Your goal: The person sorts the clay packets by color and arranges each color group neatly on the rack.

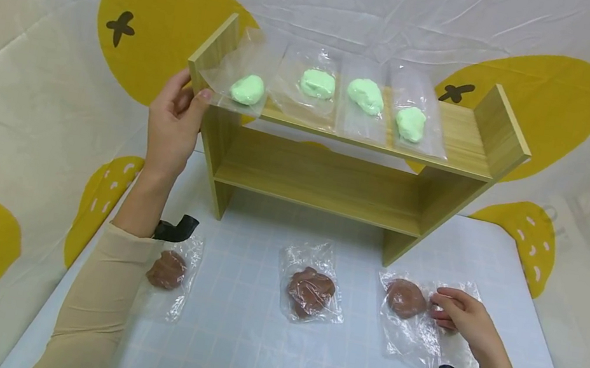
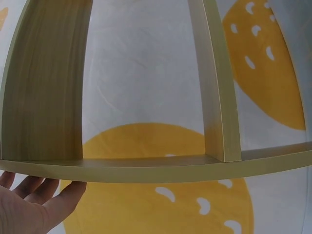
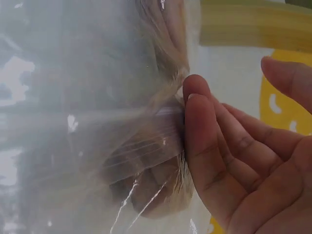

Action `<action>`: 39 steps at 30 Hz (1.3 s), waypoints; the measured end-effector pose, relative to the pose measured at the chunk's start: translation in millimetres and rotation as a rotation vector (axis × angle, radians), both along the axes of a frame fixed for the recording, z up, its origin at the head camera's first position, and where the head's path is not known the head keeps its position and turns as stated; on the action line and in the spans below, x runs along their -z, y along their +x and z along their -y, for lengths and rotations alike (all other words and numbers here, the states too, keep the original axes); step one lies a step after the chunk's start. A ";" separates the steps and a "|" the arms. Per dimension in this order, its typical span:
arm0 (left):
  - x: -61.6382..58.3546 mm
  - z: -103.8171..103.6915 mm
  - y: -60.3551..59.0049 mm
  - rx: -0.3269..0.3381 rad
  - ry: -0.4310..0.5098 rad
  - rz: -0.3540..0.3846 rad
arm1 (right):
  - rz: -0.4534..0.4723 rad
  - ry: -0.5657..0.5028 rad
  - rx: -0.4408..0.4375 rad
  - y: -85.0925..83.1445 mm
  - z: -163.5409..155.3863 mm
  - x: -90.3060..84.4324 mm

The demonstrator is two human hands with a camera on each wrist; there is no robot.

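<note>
At the left end of a wooden rack (image 1: 325, 179), my left hand (image 1: 176, 120) rests its fingertips against the outer face of the side panel (image 2: 161, 173). The left wrist view shows those fingertips right at its edge. My right hand (image 1: 467, 317) is over the right of the table, above a clear bag with a brown lump (image 1: 448, 327) partly hidden by the fingers. Up close, the fingertips (image 3: 202, 117) are right at the clear plastic bag (image 3: 97, 146), while the thumb (image 3: 287, 78) stands apart. Beside it lies another bagged brown lump (image 1: 405, 298).
Several pale green lumps (image 1: 365, 95) in clear bags lie along the rack's upper shelf. Another bagged brown lump (image 1: 310, 293) lies in front of the rack, and one more (image 1: 167, 270) is beside my left forearm. Patterned white cloth (image 1: 359, 1) hangs behind.
</note>
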State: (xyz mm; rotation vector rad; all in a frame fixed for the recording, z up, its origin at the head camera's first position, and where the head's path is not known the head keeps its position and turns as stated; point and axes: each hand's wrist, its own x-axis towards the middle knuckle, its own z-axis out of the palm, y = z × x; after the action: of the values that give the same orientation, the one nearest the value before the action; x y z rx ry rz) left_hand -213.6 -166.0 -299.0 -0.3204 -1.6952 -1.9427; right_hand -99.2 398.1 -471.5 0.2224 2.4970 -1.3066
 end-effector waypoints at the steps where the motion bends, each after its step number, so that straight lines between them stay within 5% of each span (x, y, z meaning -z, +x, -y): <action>1: 0.0 0.1 0.2 -0.002 -0.001 0.003 | 0.003 0.018 -0.008 -0.1 2.7 -0.3; 9: -1.2 1.2 0.9 -0.009 -0.004 0.009 | -0.059 0.124 -0.111 0.0 31.5 4.5; 16: -0.6 0.7 0.2 -0.003 0.011 0.017 | -0.167 0.231 -0.090 -2.7 51.2 14.4; 21: -0.4 0.1 0.1 0.002 0.010 0.015 | -0.159 0.253 -0.067 -2.7 58.4 21.0; 29: 0.6 0.2 -0.3 0.001 0.006 0.005 | -0.227 0.453 -0.059 -0.9 66.3 29.2; 39: 0.9 -0.8 -0.8 0.016 0.025 -0.030 | -0.108 0.422 0.009 -0.4 77.4 20.8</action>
State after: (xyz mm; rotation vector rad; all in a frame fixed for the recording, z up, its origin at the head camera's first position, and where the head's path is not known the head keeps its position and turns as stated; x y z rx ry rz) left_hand -214.4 -165.3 -299.9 -0.3532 -1.6530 -1.9598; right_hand -99.6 320.7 -492.3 0.2626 2.8445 -0.7981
